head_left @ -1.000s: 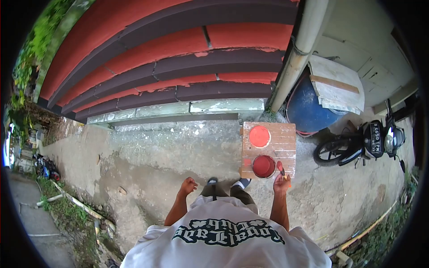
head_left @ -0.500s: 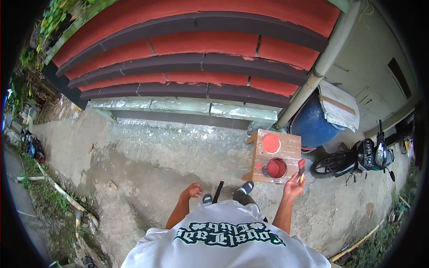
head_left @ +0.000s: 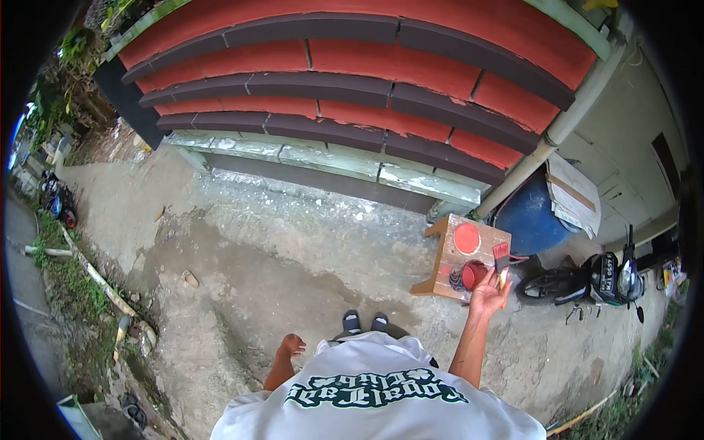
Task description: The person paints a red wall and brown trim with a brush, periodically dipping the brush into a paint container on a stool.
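Observation:
A paintbrush (head_left: pixel 501 253) with red paint on its wide head points up and away from me. My right hand (head_left: pixel 485 296) is closed around its pale handle. Just beyond that hand stands a wooden stool (head_left: pixel 444 253), carrying a paint can (head_left: pixel 474 274) that is red inside and partly behind the brush and fingers. A round lid coated in red (head_left: pixel 467 238) lies on the stool past the can. Low at my left side, my left hand (head_left: pixel 293 344) hangs with loosely bent fingers and nothing visible in it.
Ahead rises a wall (head_left: pixel 352 84) of red bands and dark ledges, above a worn pale-green ledge (head_left: pixel 323 159). A blue barrel (head_left: pixel 532 213) with a covered top and a parked motorbike (head_left: pixel 598 279) stand to the right. Bamboo poles (head_left: pixel 95 275) lie at the left edge.
My view has shifted left, so the wall and stool sit further right. My right hand has brought the brush nearer the paint can. Both feet now stand side by side.

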Demonstrator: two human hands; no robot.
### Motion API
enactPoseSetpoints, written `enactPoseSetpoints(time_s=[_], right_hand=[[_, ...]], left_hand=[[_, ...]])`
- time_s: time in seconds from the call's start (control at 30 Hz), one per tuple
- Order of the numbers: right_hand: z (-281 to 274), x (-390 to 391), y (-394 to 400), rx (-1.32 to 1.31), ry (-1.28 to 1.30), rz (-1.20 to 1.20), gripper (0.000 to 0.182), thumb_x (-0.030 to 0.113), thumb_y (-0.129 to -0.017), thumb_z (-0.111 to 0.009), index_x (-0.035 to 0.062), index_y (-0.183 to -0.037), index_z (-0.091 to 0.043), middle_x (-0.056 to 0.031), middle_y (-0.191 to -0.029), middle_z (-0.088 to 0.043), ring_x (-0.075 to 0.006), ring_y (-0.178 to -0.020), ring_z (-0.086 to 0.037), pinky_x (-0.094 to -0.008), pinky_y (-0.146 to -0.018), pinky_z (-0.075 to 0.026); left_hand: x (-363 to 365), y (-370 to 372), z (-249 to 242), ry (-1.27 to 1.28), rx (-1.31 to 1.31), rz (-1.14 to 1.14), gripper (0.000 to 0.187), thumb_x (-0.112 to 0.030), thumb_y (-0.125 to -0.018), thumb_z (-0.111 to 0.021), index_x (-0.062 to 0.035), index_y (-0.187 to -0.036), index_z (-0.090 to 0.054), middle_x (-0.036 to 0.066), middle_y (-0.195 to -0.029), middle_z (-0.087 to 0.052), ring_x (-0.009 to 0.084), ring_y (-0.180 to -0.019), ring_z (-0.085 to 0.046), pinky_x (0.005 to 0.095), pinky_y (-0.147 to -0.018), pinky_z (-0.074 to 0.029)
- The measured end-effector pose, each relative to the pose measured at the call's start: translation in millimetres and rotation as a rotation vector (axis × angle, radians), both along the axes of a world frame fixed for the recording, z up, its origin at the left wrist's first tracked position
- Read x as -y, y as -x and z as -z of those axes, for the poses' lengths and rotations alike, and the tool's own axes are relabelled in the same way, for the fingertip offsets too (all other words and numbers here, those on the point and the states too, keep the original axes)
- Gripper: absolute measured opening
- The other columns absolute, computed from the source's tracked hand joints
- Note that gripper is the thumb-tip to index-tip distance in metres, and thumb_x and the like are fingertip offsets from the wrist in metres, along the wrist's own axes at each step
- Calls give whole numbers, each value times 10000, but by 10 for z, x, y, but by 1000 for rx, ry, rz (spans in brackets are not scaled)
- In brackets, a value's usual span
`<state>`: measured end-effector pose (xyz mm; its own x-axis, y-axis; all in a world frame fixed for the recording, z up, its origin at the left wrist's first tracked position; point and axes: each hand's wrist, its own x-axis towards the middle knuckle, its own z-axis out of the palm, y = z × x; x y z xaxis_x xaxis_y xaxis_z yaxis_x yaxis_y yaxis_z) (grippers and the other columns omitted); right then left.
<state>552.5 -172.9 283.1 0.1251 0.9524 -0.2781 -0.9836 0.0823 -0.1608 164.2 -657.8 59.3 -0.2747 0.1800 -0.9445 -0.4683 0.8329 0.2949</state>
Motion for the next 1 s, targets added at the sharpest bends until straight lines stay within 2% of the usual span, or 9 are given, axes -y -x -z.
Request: enactPoseSetpoints(time_s=[0.1, 0.13, 0.23, 0.33, 0.53, 0.63, 0.8, 0.87, 1.0], right_hand=[[-89, -144, 252, 13, -37, -51, 329, 227, -1027, -690, -5, -1254, -634, -156, -1362, -669, -270, -1296, -621, -424, -1156, -520], [-130, -170, 351, 84, -48, -69, 350, 258, -1032, -684, -7, -1250, -615, -144, -1343, -680, -256, -1291, -634, -396, -1119, -543], [-237, -213, 612, 54, -48, -160, 308, 233, -1028, -687, 1, -1225, -642, -143, -1344, -681, -243, -1278, -641, -389, -1103, -554], [-333, -178, 842, 73, -79, -240, 235, 160, -1011, -681, 13, -1194, -670, -144, -1363, -668, -238, -1285, -634, -372, -1087, -566], [-411, -166, 1186, 49, -61, -409, 238, 103, -996, -665, 21, -1219, -642, -129, -1332, -670, -222, -1241, -645, -346, -1064, -579], [-412, -97, 1409, 68, -55, -468, 266, 98, -1000, -656, 29, -1255, -620, -109, -1303, -670, -204, -1206, -647, -338, -1050, -582], [-512, 176, 2027, 209, -52, -507, 299, 126, -971, -690, 106, -1255, -600, -74, -1261, -673, -185, -1179, -649, -346, -992, -600], [-507, 254, 2303, 228, -45, -515, 287, 123, -968, -687, 111, -1240, -596, -70, -1250, -674, -193, -1160, -660, -351, -976, -608], [-568, 314, 2889, 252, -55, -480, 254, 108, -959, -682, 120, -1200, -601, -68, -1237, -677, -207, -1137, -676, -367, -952, -625]], left_hand=[[100, 19, -62, -40, -27, -95, 175, -192, -1022, -459, -125, -1119, -588, 122, -1122, -740, 292, -938, -717, 480, -812, -539], [137, 15, -102, -52, -34, -120, 163, -178, -1021, -457, -127, -1114, -581, 126, -1117, -740, 294, -937, -716, 485, -810, -539], [167, 36, -172, -43, -137, -98, 150, -165, -1023, -448, -141, -1093, -578, 116, -1074, -745, 285, -884, -714, 478, -771, -542], [184, 105, -161, -71, -166, -133, 182, -173, -1003, -448, -116, -1112, -582, 134, -1084, -748, 280, -906, -722, 460, -773, -552], [-170, 112, -427, -359, -348, -273, 101, -146, -1000, -541, -135, -1079, -603, 80, -1038, -746, 202, -854, -711, 366, -746, -551], [-562, 199, -711, -493, -415, -231, 49, -135, -1017, -580, -130, -1051, -615, 55, -984, -740, 165, -806, -699, 306, -674, -519], [-1238, 726, -909, -601, -384, -20, 77, -70, -993, -582, -77, -1057, -624, 74, -984, -728, 173, -841, -695, 319, -736, -553], [-1524, 1093, -869, -675, -385, 77, 88, -27, -981, -578, -43, -1053, -627, 94, -979, -719, 180, -882, -692, 343, -800, -577], [-2206, 1824, -889, -792, -402, 263, 72, -35, -991, -573, -37, -1037, -628, 75, -984, -718, 168, -896, -690, 337, -816, -571]])
